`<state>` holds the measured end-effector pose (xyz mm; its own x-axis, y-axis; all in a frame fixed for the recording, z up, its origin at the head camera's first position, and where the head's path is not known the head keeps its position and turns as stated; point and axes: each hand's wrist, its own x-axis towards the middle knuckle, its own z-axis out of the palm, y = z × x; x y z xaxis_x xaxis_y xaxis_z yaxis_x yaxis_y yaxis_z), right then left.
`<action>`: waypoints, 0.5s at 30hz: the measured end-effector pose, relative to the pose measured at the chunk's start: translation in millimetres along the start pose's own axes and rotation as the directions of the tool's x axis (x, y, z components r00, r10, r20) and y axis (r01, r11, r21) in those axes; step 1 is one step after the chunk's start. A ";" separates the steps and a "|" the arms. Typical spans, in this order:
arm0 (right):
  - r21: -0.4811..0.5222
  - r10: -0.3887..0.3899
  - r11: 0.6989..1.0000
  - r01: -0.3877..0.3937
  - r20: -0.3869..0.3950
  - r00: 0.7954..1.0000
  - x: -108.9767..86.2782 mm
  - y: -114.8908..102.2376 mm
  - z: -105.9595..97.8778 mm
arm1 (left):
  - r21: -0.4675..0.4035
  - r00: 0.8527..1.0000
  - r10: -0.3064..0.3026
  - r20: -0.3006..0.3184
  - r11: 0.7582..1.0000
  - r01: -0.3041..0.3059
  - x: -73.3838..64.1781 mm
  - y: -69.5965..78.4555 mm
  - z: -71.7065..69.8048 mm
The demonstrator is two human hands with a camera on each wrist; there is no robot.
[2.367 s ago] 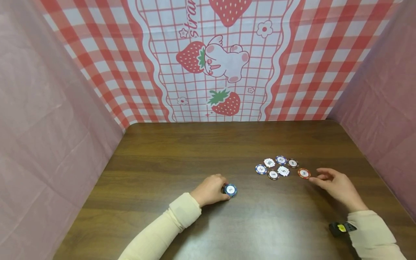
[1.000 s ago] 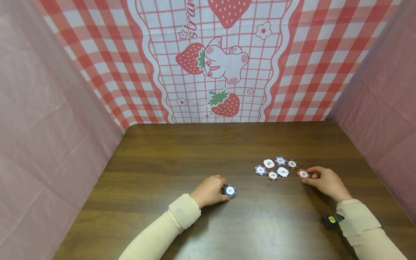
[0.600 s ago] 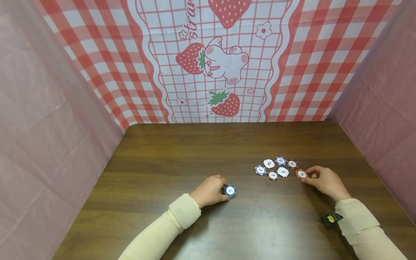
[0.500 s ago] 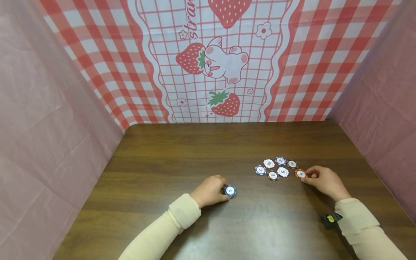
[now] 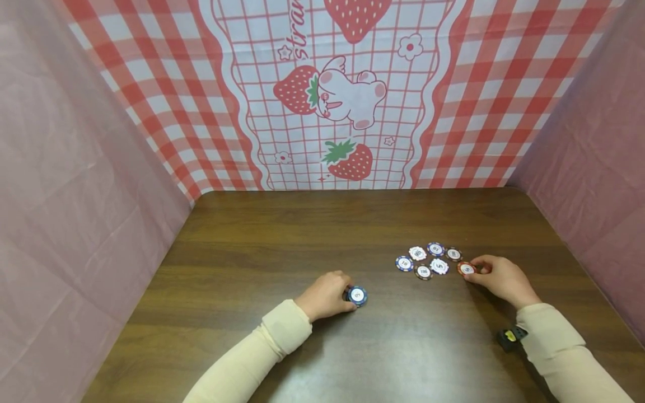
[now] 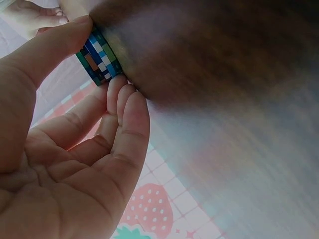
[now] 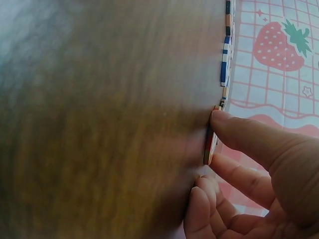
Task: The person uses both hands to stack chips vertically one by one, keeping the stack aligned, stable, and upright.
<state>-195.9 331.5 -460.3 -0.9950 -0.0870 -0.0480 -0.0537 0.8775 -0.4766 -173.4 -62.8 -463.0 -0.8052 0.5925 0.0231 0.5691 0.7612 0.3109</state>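
My left hand (image 5: 325,295) grips a short stack of poker chips (image 5: 358,295) with a blue-green one on top. In the left wrist view, the thumb and fingertips hold opposite sides of that stack (image 6: 100,57), whose edges show blue, green and white blocks. Over at the right, my right hand (image 5: 504,280) pinches a red poker chip (image 5: 466,269) between thumb and fingers. The right wrist view shows this chip (image 7: 211,142) edge-on, close against the table. Just left of it lie several loose chips, among them a white one (image 5: 439,266) and a black-brown one (image 5: 454,254).
More flat chips sit in the same group: a blue one (image 5: 404,263), another blue one (image 5: 435,249), a white one (image 5: 417,253) and a brown one (image 5: 423,272). The wooden table (image 5: 282,235) ends at a strawberry-print cloth (image 5: 347,112). Pink cloth (image 5: 594,151) hangs at both sides.
My right hand has moved in from the right, taken hold of the red poker chip and slid it slightly left toward the group. The left hand stays with its stack.
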 end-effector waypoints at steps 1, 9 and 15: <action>0.001 -0.001 1.000 0.001 0.000 1.000 0.0 -0.4 0.0 | 0.002 1.000 0.002 -0.002 1.000 -0.002 0.0 0.0 -0.1; -0.032 -0.019 0.999 0.018 -0.026 0.999 0.3 -1.8 0.7 | 0.001 1.000 0.005 -0.005 1.000 -0.005 0.0 -0.5 -0.2; -0.062 -0.041 0.997 0.037 -0.055 0.998 0.4 -0.8 2.0 | 0.005 1.000 0.003 -0.006 1.000 -0.003 0.5 -1.3 0.6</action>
<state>-196.0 329.8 -461.7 -0.9951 -0.0965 0.0201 -0.0960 0.9012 -0.4226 -174.4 -63.3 -464.0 -0.8044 0.5934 0.0299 0.5724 0.7605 0.3065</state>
